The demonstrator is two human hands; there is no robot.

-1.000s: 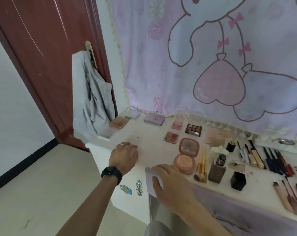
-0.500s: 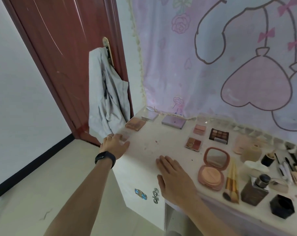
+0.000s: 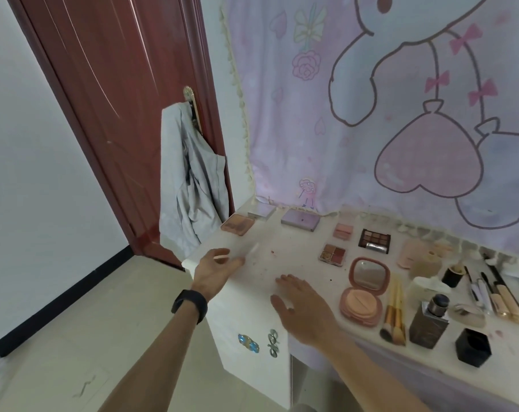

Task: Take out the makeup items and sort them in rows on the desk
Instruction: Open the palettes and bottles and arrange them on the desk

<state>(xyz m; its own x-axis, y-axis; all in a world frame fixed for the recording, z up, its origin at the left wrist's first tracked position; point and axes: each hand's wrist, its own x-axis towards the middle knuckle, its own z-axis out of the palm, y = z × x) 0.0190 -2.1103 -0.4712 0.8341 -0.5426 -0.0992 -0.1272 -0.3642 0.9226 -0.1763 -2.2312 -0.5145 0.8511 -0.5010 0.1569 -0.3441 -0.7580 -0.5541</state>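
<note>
Left hand (image 3: 216,270) slid onto glossy white desk (image 3: 293,248) | right hand (image 3: 304,309) flat

Reddish door (image 3: 118,99), grey garment (image 3: 189,179) on handle (image 3: 189,95); white wall (image 3: 29,144); beige floor (image 3: 88,337); pink curtain (image 3: 341,144).

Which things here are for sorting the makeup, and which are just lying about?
For the job: open powder compact, brown eyeshadow palette, makeup brushes, dark bottle, white desk.
Just lying about: grey jacket, red door, cartoon curtain.
</note>
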